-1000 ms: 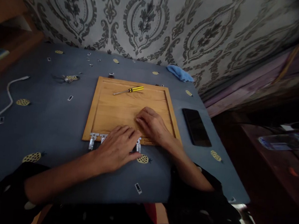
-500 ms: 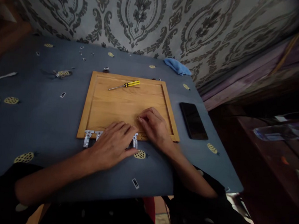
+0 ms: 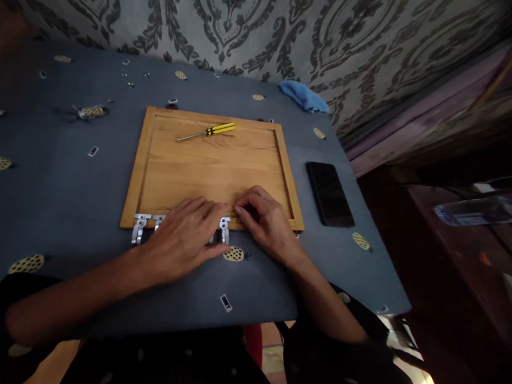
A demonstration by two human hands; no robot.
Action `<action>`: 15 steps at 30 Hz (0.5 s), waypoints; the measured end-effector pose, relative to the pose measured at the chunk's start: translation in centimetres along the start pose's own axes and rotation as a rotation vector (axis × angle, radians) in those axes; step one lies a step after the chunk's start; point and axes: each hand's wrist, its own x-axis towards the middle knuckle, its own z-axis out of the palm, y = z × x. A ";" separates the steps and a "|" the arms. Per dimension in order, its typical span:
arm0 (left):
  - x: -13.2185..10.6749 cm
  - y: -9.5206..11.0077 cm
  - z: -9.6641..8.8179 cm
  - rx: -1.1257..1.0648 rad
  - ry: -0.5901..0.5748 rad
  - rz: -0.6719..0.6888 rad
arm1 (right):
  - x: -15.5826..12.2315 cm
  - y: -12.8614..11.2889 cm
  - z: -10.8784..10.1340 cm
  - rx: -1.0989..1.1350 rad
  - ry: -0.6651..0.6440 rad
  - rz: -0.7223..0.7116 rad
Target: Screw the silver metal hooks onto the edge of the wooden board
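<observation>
A framed wooden panel [image 3: 205, 165] lies flat with metal hinges [image 3: 139, 226] along its near edge. Over the middle of that edge rests my left hand [image 3: 187, 234], its fingers laid across the hinges and its thumb stretched apart; part of the hinge row is hidden under it. A hinge [image 3: 224, 229] shows beside its index finger. My right hand [image 3: 267, 222] is closed in a pinch just right of this hinge, low over the panel. What the pinch holds is too small to make out. A yellow-and-black screwdriver [image 3: 207, 131] lies on the panel's far part.
Right of the panel lies a black phone [image 3: 330, 194] on the blue patterned tablecloth [image 3: 266, 292]. A blue cloth [image 3: 304, 96] sits at the back by the wall. Several tiny metal parts [image 3: 131, 84] are scattered at the far left, with a small clear bag [image 3: 88, 112] nearer.
The view has shifted, so the panel appears higher and further left. My right fingertips have come nearer the panel's front edge. My left hand stays over the hinges.
</observation>
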 end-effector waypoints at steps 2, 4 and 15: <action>0.0 0.0 0.0 -0.002 0.004 0.001 | 0.0 0.0 0.1 -0.002 0.008 0.001; 0.0 0.0 0.0 -0.002 0.005 -0.003 | -0.1 -0.1 0.2 0.002 0.016 0.000; 0.2 0.2 -0.2 -0.073 -0.026 -0.070 | -0.5 -1.3 0.2 0.144 -0.004 -0.027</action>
